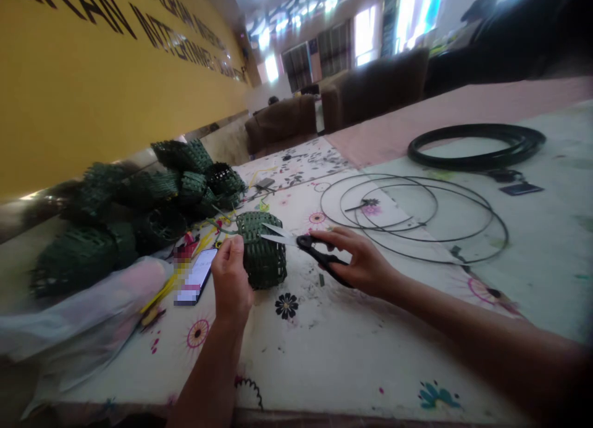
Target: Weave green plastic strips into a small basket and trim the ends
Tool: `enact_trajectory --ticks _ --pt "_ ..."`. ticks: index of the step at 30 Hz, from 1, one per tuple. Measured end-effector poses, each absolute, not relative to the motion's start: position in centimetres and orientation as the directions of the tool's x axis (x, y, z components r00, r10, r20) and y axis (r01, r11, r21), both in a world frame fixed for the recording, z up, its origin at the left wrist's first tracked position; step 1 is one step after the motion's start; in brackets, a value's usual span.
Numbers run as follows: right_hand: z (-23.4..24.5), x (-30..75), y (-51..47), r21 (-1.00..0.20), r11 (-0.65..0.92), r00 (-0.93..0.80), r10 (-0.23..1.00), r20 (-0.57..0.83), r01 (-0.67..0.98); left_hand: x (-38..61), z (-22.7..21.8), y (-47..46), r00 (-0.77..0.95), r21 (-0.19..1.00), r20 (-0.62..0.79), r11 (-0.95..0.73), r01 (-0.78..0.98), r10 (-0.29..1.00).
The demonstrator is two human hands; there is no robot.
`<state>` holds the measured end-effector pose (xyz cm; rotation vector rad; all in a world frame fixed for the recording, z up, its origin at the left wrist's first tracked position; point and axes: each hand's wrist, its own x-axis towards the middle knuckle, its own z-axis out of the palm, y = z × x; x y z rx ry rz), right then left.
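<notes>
A small dark green woven basket [264,255] lies on its side on the patterned tablecloth, near the middle of the view. My left hand [230,273] is closed on its left edge, the thumb pressed upward against the weave. In my right hand [359,261] is a pair of scissors [319,250] with black handles. Their silver blades are parted and point left, across the front of the basket's woven side. Whether the blades touch a strip, I cannot tell. A loose green strip sticks out to the left of the basket, above my left hand.
Several more green woven baskets [180,181] are piled at the left. A phone [199,280], yellow strips [162,291] and a clear plastic bag [102,310] lie nearer. On the right are loose thin wire loops [430,239] and a thick black coil [477,162]. Brown chairs [375,88] stand behind.
</notes>
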<state>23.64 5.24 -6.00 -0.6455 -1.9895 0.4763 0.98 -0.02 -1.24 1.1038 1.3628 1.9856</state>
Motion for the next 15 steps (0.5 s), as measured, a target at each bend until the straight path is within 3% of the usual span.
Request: enact_trajectory --ticks 6,11,15 --pt "-5.96 23.72 5.23 -0.528 0.799 -0.407 0.601 0.688 0.288 0.87 -1.46 -0.04 -0.541 0.928 0.362 -0.348 0.132 0.759" --pt "-5.73 23.90 5.28 -0.453 0.833 -0.419 0.552 0.721 0.318 1.08 -1.50 0.10 -0.576 0.903 0.327 -0.428 -0.043 0.749" --pt "-5.62 24.06 5.40 -0.444 0.836 -0.422 0.546 0.724 0.322 1.10 -1.27 0.19 -0.602 0.885 0.323 -0.458 -0.081 0.730"
